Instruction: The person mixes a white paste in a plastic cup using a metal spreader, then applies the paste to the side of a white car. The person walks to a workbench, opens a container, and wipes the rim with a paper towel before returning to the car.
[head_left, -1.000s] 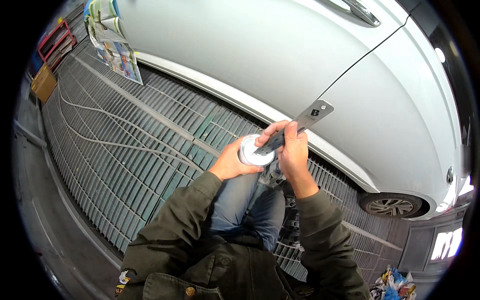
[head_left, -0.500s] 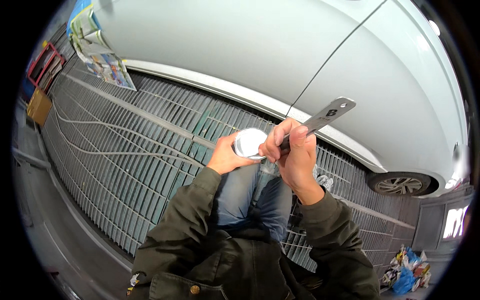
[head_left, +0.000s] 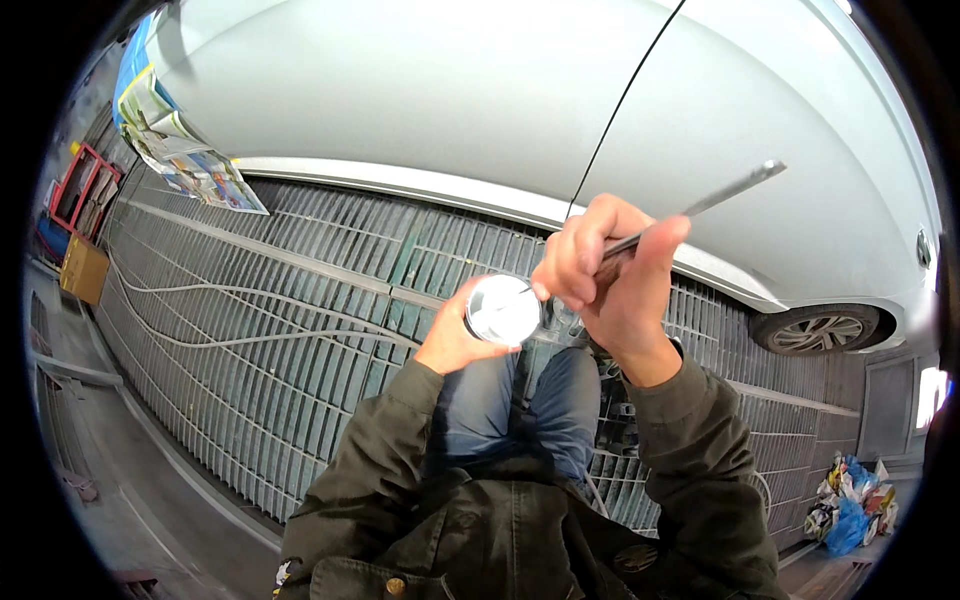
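Note:
My left hand [head_left: 452,335] is wrapped round the side of a small round cup [head_left: 474,325] in front of my knees. White liquid, like paint, shows inside it. My right hand [head_left: 628,290] grips a flat grey metal stirring stick [head_left: 738,187] between thumb and fingers. Its upper end slants up to the right past the thumb, and its lower end reaches over the cup's right side into the white. Just beside the cup, partly behind my right fingers, is something clear [head_left: 562,318] that I cannot make out.
A pale car body [head_left: 420,90] spans the far side, with its wheel [head_left: 815,330] at right. Printed paper sheets [head_left: 190,165] hang at its left. Hoses [head_left: 240,290] lie across the floor grating [head_left: 290,375]. A cardboard box [head_left: 84,270] stands far left, a rubbish heap [head_left: 850,510] lower right.
My right hand has moved up and right, and the stick has turned from its broad face to its narrow edge. My left hand still holds the cup. The view has shifted slightly.

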